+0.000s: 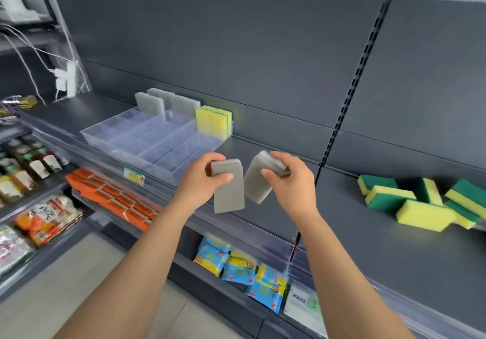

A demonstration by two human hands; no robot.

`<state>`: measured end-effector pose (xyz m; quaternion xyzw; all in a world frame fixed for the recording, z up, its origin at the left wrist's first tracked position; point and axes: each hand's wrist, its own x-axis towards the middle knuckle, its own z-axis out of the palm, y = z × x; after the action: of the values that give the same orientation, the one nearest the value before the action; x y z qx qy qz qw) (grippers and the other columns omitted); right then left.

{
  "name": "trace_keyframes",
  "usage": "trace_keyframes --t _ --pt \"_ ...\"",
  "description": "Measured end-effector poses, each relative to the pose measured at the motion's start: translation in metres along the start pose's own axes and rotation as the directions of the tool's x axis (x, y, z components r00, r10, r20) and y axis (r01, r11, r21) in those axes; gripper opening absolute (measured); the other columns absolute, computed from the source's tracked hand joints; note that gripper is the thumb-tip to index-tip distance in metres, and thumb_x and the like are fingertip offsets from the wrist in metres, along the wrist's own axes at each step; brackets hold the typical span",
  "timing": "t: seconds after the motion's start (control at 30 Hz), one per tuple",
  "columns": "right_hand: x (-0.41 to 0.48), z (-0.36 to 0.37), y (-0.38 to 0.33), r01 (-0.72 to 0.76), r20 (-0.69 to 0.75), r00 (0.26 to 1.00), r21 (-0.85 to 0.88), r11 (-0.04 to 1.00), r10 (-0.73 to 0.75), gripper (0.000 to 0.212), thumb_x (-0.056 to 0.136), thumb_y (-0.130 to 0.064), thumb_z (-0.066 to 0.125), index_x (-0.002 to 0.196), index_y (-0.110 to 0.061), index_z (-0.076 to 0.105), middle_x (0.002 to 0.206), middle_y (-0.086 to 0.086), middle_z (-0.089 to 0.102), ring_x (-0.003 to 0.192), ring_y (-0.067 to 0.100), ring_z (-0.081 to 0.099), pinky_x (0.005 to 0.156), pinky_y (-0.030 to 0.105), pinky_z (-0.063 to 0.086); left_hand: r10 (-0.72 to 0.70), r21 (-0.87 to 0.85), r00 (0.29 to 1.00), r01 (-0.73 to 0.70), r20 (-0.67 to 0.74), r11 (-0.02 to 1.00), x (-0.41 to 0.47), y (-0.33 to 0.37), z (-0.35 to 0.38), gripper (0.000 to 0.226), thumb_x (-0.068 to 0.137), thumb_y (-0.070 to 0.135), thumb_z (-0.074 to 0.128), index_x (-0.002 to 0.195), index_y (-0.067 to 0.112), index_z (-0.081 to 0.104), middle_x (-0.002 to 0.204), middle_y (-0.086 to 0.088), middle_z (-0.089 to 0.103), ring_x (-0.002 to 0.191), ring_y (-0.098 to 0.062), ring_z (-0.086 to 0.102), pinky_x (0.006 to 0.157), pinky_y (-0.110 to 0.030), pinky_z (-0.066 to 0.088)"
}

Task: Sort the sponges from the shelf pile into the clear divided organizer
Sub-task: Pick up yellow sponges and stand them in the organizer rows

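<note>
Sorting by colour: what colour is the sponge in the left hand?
The sponge is grey, clearest in the head view.

No print is sharp enough to read.

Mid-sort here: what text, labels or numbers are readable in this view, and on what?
Nothing reads clearly.
Shelf-edge tag: blurred; a red arrow shows.
Red-orange snack bags: large characters, blurred.
Blue packets: print blurred.
White packet: characters too small.
Bottle labels: blurred.
Held grey sponges: no print visible.
</note>
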<state>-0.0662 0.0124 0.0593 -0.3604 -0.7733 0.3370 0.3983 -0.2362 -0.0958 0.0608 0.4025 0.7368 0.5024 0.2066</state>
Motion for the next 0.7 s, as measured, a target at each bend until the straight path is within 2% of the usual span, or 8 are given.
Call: trace_keyframes --t 0.17,0.33,0.5,0.7 --pt "0.009 0.07 -0.034 0.013 0.015 1.0 0.025 1.0 -0.014 0.04 0.081 -0.021 0.071 0.119 -0.027 0.06 0.102 -0.011 0.057 0.081 0.015 0.056 0.082 0.033 0.05 0.008 0.019 0.999 -0.008 -0.034 1.0 0.016 -0.029 -0.065 0.032 0.08 0.02 0.072 0.106 0.031 0.057 0.106 0.005 0.063 0.098 -0.017 0.06 0.089 -0.047 0.05" --pt "0.022 0.119 -0.058 0.032 0.032 0.999 0.04 0.999 -0.034 0.039 0.08 -0.019 0.071 0.117 -0.024 0.061 0.104 -0.009 0.058 0.09 0.017 0.058 0.085 0.035 0.05 0.008 -0.008 0.998 -0.009 -0.058 1.0 0.034 -0.049 -0.112 0.034 0.079 0.019 0.073 0.106 0.033 0.057 0.107 0.004 0.064 0.1 -0.016 0.061 0.091 -0.046 0.05" --pt "0.052 0.156 -0.072 0.049 0.028 0.998 0.029 0.998 -0.05 0.038 0.08 -0.021 0.072 0.116 -0.023 0.062 0.102 -0.006 0.056 0.085 0.014 0.058 0.082 0.029 0.05 0.015 -0.017 0.995 -0.017 -0.102 1.0 0.066 -0.064 -0.143 0.033 0.08 0.018 0.073 0.1 0.037 0.056 0.104 0.006 0.064 0.098 -0.017 0.061 0.086 -0.039 0.052" --pt "0.107 0.198 -0.073 0.075 0.028 0.997 0.025 0.997 -0.076 0.038 0.081 -0.023 0.072 0.117 -0.025 0.062 0.103 -0.007 0.056 0.078 0.002 0.054 0.076 0.021 0.045 0.024 -0.055 0.99 -0.032 -0.141 0.998 0.121 -0.078 -0.165 0.033 0.08 0.014 0.073 0.106 0.029 0.059 0.105 0.003 0.065 0.098 -0.017 0.061 0.088 -0.036 0.05"
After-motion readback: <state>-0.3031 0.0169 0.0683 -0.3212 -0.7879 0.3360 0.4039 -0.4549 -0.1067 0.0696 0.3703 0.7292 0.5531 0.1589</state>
